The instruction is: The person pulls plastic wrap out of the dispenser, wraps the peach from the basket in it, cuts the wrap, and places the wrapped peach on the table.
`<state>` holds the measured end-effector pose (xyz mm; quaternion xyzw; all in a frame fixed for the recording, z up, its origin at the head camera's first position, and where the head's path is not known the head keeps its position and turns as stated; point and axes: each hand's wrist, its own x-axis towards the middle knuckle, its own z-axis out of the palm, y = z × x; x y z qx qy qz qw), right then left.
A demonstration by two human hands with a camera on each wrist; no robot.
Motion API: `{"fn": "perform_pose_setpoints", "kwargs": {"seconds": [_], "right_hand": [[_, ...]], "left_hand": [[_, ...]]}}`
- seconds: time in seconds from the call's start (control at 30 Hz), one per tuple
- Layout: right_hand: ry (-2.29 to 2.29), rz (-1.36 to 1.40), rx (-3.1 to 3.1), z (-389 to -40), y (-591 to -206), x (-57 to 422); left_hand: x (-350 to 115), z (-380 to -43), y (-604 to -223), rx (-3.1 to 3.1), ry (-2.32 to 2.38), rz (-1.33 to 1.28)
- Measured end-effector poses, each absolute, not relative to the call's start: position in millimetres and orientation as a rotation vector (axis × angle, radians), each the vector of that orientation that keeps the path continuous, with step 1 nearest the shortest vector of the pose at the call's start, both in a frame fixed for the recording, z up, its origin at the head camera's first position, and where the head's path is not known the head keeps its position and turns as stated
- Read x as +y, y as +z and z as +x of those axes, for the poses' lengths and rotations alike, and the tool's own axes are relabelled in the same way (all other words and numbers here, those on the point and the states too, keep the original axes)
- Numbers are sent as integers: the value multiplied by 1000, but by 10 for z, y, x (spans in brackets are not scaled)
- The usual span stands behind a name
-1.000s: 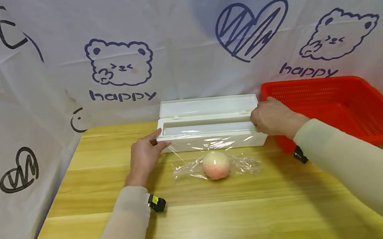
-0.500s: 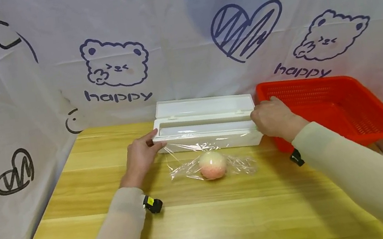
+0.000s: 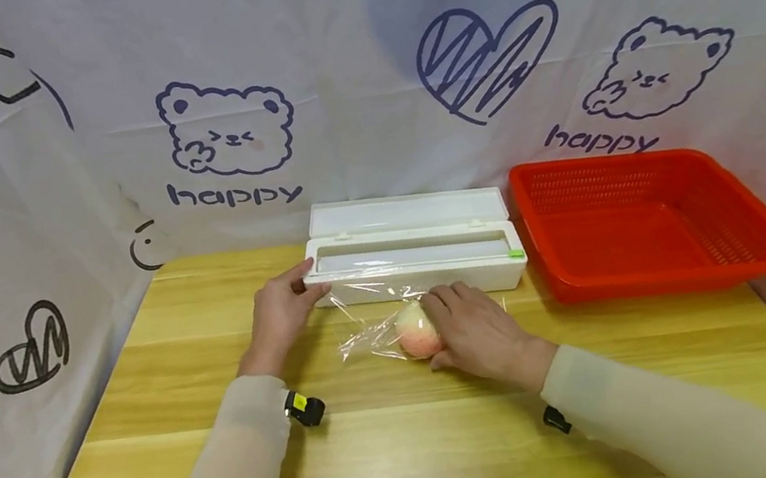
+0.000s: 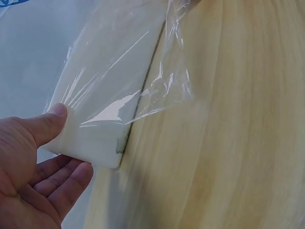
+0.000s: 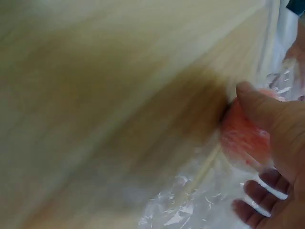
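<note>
Head view | left hand [image 3: 279, 315]: you're pinching box [image 3: 481, 277] at nine o'clock, likely steadying it | right hand [image 3: 478, 333]: you're cupping peach [image 3: 416, 335] from three o'clock

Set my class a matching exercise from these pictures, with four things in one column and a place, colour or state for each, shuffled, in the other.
Column 1
1. Red basket
2. Peach
3. White box
4. Left hand

Column 2
A. Standing open, its lid tipped back
B. Holding the left end of a container
C. To the right of the white box
D. Pink and cream in colour

Right pairs: 1-C, 2-D, 3-A, 4-B
</note>
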<state>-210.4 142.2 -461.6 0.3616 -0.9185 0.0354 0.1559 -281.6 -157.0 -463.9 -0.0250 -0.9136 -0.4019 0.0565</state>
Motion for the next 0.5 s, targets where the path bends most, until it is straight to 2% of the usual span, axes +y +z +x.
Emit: {"fn": "perform_pose_setpoints", "kwargs": {"seconds": [0.2, 0.5], "right_hand": [[104, 1037, -2645, -2169, -4650, 1416], [37, 1038, -2774, -2237, -4445, 1384]], "left_hand": [[-1605, -2802, -4609, -2810, -1244, -96], [-1619, -2758, -4587, -2864, -1277, -171]]}}
